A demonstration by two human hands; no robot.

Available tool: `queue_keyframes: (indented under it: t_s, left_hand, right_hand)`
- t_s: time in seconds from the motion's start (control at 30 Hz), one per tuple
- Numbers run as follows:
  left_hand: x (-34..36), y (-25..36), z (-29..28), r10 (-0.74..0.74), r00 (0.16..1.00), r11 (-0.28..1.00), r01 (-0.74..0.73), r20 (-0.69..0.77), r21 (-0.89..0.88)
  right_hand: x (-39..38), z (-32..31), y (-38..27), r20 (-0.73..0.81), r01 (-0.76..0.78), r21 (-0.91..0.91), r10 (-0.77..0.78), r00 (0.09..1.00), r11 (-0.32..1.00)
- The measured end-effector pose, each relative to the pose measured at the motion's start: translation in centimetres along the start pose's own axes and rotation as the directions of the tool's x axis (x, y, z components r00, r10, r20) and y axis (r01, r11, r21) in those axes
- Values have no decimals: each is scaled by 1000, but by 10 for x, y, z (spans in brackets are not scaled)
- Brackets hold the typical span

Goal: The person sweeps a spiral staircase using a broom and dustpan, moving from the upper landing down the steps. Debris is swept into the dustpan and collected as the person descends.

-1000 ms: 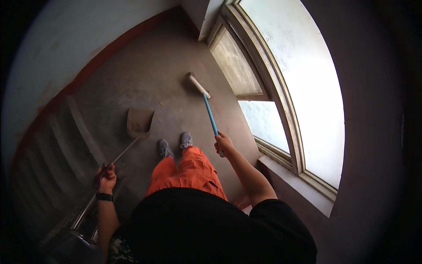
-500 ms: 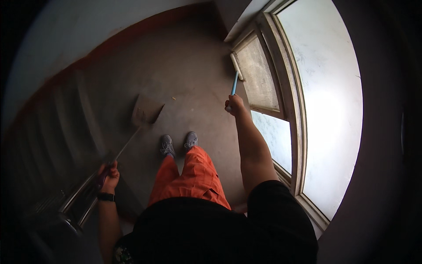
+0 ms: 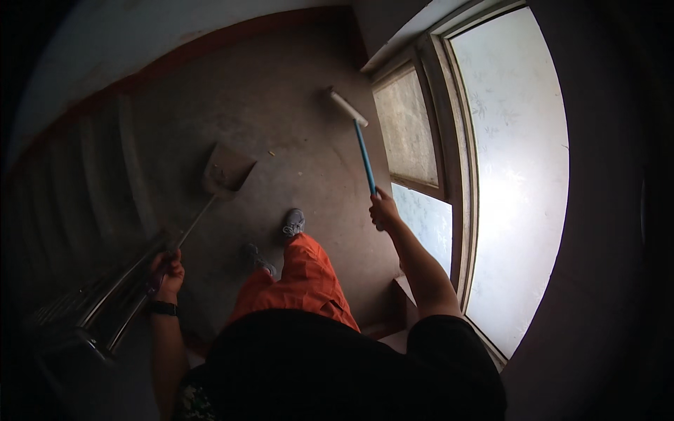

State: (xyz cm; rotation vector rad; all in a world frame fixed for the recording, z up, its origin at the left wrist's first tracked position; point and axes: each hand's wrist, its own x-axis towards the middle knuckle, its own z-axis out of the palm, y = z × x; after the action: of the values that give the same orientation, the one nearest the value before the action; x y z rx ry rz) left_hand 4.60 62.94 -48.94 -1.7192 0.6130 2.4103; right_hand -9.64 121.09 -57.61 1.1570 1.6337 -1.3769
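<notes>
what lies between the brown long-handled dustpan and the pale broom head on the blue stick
In the head view, a small yellowish scrap lies on the grey-brown floor between them, nearer the dustpan than the broom head.

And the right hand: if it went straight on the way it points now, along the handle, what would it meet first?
Following the blue handle, the right hand would first come to the pale broom head, then probably the floor; exact depth is hard to judge from this view.
</notes>
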Motion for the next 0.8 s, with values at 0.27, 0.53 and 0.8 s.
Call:
queue_keyframes:
  t_s: [0.27, 0.53, 0.8]
  left_hand:
    - [-8, -2, 3, -15, 999, 999, 16, -32, 30]
    - [-12, -8, 10, -2, 1000, 997, 1, 15, 74]
    - [-4, -6, 12, 24, 992, 989, -41, 123, 140]
  right_hand:
    - [94, 44, -58, 33, 73, 73, -75, 997, 995]
    - [32, 96, 97, 1, 14, -216, -14, 1000, 976]
    - [-52, 51, 68, 107, -166, 156, 151, 983, 974]
